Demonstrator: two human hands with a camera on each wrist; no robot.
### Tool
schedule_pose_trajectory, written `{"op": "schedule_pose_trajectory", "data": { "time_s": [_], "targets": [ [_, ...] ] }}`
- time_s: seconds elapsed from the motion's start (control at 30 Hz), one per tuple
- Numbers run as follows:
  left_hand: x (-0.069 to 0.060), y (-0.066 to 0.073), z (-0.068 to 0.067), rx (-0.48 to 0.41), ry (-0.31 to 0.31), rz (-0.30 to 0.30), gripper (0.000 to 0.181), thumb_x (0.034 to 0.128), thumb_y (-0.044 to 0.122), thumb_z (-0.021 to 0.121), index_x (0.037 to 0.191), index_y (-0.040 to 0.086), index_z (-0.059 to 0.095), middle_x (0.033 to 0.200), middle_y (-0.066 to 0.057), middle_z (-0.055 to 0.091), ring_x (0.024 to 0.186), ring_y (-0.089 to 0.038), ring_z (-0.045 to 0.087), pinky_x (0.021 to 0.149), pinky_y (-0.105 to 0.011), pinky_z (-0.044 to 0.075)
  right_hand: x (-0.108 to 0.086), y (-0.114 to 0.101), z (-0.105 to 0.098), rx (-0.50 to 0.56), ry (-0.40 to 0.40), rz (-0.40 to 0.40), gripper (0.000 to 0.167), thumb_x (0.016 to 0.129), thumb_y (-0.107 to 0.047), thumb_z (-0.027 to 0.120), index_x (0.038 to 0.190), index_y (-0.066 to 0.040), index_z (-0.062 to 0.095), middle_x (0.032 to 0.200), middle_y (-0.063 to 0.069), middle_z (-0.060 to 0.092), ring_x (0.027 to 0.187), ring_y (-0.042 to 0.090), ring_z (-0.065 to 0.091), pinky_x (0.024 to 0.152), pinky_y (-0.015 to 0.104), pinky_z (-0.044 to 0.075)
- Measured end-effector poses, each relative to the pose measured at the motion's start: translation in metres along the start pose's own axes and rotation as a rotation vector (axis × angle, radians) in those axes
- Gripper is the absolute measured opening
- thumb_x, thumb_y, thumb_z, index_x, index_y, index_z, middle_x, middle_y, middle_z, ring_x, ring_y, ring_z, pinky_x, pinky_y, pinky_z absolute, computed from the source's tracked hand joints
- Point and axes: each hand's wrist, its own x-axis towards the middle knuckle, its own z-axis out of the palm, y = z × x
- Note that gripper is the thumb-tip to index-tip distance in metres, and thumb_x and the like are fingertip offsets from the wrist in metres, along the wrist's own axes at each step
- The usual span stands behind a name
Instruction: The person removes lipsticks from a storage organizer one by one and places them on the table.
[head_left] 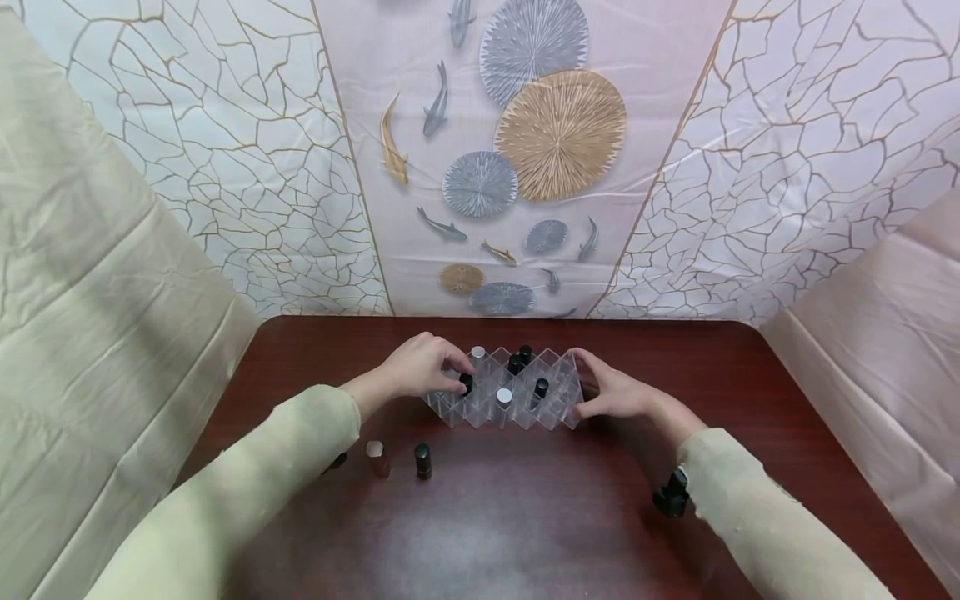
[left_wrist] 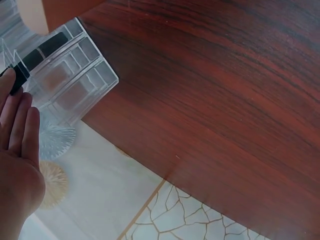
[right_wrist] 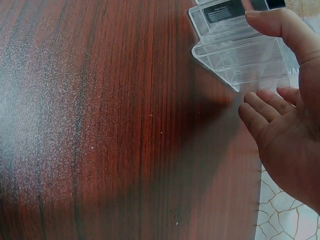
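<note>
Black cylindrical tube [head_left: 467, 383], likely light, rigid and slick, sits inside the clear plastic organizer's [head_left: 480, 412] left end, left hand [head_left: 422, 367] pinching its top, the best hold, right hand [head_left: 621, 393] gripping the organizer's right end.

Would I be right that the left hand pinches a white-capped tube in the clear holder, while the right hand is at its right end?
Not quite: the left hand pinches a black-capped tube, as the left wrist view shows; the rest stands.
</note>
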Motion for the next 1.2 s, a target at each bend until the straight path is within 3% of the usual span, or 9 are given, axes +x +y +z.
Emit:
{"op": "schedule_pose_trajectory", "data": {
  "time_s": [0.33,0.7,0.93,1.2],
  "targets": [
    [-0.006,0.007,-0.005,-0.059,0.037,-0.044,0.027,0.0882,0.022,0.089,0.114,0.018,0.085,0.110,0.009,0.081,0.100,-0.012,0.074,0.090,-0.032,0.059,0.001,0.001,0.002,0.003,-0.006,0.004,0.100,0.086,-0.001,0.080,0.160,0.010,0.012,0.163,0.039,0.029,0.155,0.057,0.024,0.123,0.066,0.026],
    [-0.017,0.020,-0.025,-0.096,0.121,-0.001,0.027,0.0883,0.024,0.090,0.115,0.018,0.085,0.108,0.010,0.081,0.088,0.000,0.072,0.081,-0.032,0.059,0.001,0.001,0.003,0.013,-0.008,-0.015,0.096,0.087,0.001,0.079,0.158,0.011,0.014,0.160,0.039,0.031,0.154,0.057,0.024,0.123,0.067,0.026],
    [-0.025,0.029,-0.038,-0.118,0.132,0.021,0.027,0.0884,0.024,0.090,0.115,0.019,0.085,0.104,0.012,0.081,0.086,0.000,0.072,0.078,-0.029,0.058,0.000,-0.001,0.003,-0.012,-0.004,0.012,0.101,0.087,-0.001,0.079,0.160,0.010,0.010,0.163,0.040,0.029,0.154,0.058,0.024,0.123,0.067,0.026],
    [-0.038,0.037,-0.038,-0.160,0.132,0.057,0.026,0.0880,0.024,0.090,0.114,0.021,0.085,0.108,0.010,0.081,0.092,-0.009,0.076,0.083,-0.031,0.061,0.000,-0.002,0.001,-0.010,0.003,0.015,0.101,0.088,0.000,0.080,0.161,0.007,0.011,0.163,0.040,0.028,0.155,0.057,0.024,0.123,0.067,0.025]
  ]
}}
